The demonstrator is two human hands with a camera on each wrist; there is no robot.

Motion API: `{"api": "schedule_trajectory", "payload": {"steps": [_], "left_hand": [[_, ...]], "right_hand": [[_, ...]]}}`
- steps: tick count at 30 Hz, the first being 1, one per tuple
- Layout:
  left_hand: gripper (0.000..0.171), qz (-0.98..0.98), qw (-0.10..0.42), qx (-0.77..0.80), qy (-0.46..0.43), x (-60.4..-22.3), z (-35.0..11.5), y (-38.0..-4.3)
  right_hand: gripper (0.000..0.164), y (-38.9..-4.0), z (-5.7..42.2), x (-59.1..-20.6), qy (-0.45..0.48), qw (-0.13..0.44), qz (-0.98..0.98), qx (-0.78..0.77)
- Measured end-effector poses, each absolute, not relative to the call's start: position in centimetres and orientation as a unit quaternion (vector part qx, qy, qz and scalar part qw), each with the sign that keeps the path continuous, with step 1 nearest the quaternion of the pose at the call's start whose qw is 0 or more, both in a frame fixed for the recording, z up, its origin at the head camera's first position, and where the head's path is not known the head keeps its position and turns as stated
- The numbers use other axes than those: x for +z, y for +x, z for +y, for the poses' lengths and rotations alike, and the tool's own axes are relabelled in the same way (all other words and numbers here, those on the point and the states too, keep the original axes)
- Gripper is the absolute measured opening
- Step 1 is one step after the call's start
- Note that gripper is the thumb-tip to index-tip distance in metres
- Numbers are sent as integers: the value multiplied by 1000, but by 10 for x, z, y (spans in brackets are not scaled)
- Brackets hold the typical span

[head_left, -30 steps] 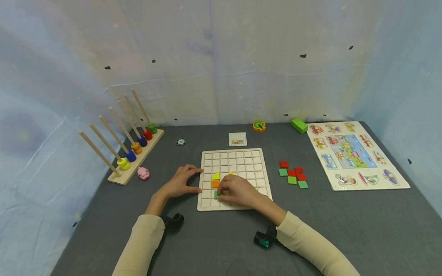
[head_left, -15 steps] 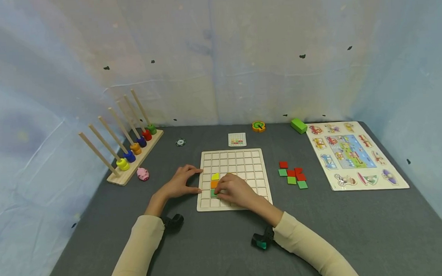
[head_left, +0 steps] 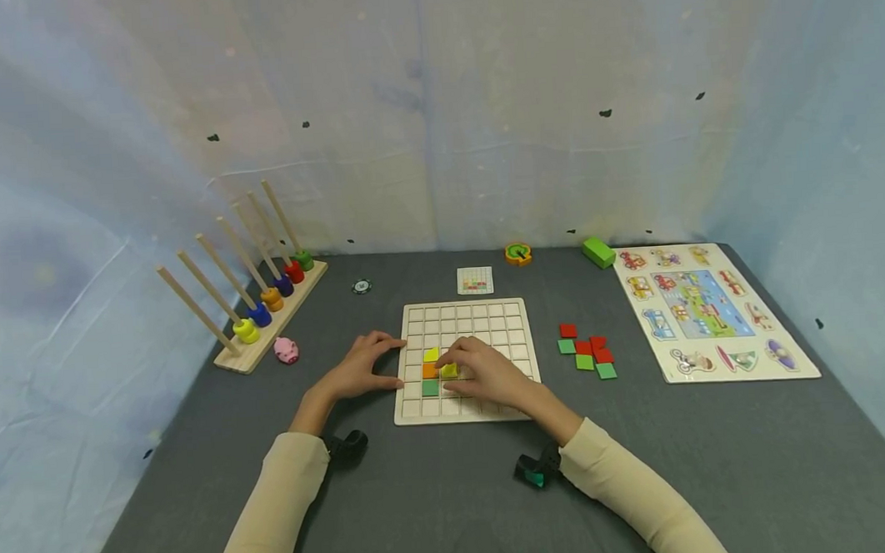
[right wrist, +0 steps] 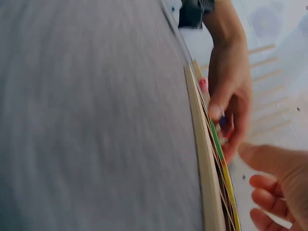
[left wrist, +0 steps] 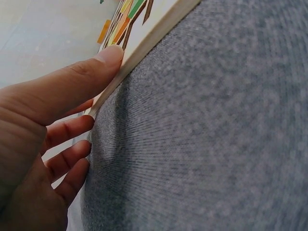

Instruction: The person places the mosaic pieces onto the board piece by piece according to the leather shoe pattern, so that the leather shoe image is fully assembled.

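A wooden grid board (head_left: 482,312) lies on the grey table. On its left part are a yellow tile (head_left: 432,355), an orange tile (head_left: 429,371) below that and a green tile (head_left: 430,388) nearest me. Another yellow tile (head_left: 450,371) lies right of the orange one. Over this second yellow tile is my right hand (head_left: 489,376), index finger and thumb spread apart at its edges. My left hand (head_left: 360,367) rests against the board's left edge; its thumb (left wrist: 111,55) touches the rim in the left wrist view.
Several loose red and green tiles (head_left: 583,348) lie right of the board. Behind it are a small pattern card (head_left: 475,281) and a round orange-green toy (head_left: 518,253). A peg stacker (head_left: 287,314) and pink pig (head_left: 286,349) stand left; a green block (head_left: 599,252) and picture puzzle (head_left: 645,358) lie right.
The green tile slid left into the cell below the orange tile under my right hand. That hand has since let go of it and moved up and right to the second yellow tile.
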State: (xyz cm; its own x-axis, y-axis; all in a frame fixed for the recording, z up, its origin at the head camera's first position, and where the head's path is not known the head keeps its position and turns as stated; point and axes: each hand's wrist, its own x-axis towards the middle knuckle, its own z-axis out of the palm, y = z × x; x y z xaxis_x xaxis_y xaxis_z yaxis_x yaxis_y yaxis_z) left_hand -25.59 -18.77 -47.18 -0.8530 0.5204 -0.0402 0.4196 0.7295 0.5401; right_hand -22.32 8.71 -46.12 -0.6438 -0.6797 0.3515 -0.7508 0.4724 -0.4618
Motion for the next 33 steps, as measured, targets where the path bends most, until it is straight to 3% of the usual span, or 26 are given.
{"api": "schedule_trajectory", "payload": {"steps": [11,33], "left_hand": [[72,924,98,271,251,-472,-188,-256],[73,921,96,275,258,-470,-189,-256]], "right_hand": [[26,-239,142,-447,394,76,-860,315],[30,-258,232,-444,296,50,-916,266]]}}
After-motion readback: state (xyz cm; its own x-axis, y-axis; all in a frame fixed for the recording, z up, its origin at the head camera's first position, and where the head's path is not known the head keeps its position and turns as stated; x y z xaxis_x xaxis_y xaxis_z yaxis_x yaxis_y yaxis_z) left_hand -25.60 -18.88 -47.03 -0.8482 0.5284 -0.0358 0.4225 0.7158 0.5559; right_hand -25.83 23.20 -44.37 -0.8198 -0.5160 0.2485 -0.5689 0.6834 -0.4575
